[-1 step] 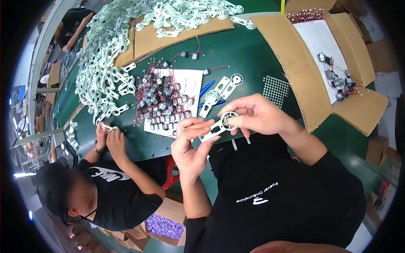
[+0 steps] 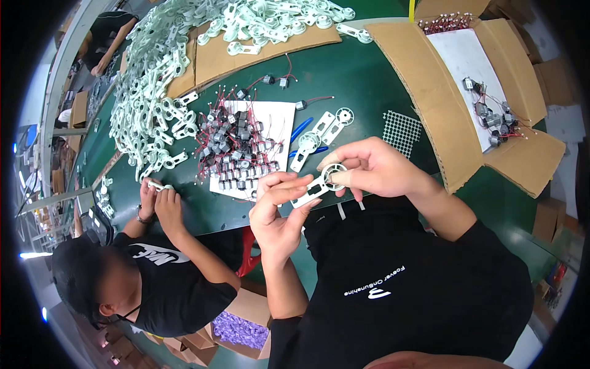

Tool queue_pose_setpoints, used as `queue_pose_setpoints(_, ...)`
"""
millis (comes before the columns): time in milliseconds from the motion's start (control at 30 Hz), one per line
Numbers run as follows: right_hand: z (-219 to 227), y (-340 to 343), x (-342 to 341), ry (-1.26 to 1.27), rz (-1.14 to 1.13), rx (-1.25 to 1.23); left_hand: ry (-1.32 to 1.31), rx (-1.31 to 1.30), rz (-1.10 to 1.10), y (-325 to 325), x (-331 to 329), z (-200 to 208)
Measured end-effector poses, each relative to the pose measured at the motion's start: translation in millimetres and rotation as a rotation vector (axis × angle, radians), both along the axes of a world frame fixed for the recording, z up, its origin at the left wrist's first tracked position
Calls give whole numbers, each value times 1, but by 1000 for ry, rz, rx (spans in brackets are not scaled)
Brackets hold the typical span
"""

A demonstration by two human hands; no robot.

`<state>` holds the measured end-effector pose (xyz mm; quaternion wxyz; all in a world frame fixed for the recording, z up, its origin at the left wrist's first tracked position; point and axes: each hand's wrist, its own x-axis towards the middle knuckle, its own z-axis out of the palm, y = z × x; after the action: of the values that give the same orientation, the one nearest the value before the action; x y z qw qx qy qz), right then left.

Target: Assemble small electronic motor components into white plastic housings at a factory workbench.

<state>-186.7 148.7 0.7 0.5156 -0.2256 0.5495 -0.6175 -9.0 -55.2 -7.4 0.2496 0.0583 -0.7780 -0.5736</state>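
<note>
Between my two hands is a pale green plastic part (image 2: 309, 195), flat and slotted at one end with an open spoked ring at the other. My left hand (image 2: 278, 209) pinches the flat end between thumb and fingers. At the ring, my right hand (image 2: 375, 169) has its thumb and fingers closed on the rim. Just beyond my hands, a few similar plastic parts (image 2: 308, 142) lie on the green table, beside blue-handled pliers (image 2: 300, 129). Small motors with red wires (image 2: 236, 135) are heaped on a white sheet to the left.
A large pile of pale green parts (image 2: 258, 21) covers the far left on cardboard. An open carton (image 2: 405, 92) with more motors stands at right, near a small perforated grid (image 2: 402, 132). A co-worker's hands (image 2: 161, 200) hold another part at left.
</note>
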Motion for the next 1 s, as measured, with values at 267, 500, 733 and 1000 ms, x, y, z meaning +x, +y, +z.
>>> queue_pose_setpoints(267, 4, -7, 12, 526, -59, 136, -88, -28, 42, 4, -2, 10)
queue_pose_setpoints(500, -30, 2, 13, 731, 182, 311, -441, -68, -51, 0, 2, 6)
queue_pose_setpoints(733, -23, 14, 5, 711, 71, 277, -32, -498, 758, -74, -1, 13)
queue_pose_setpoints(1000, -32, 32, 4, 692, 26, 266, -168, -767, 367, -51, -84, -4)
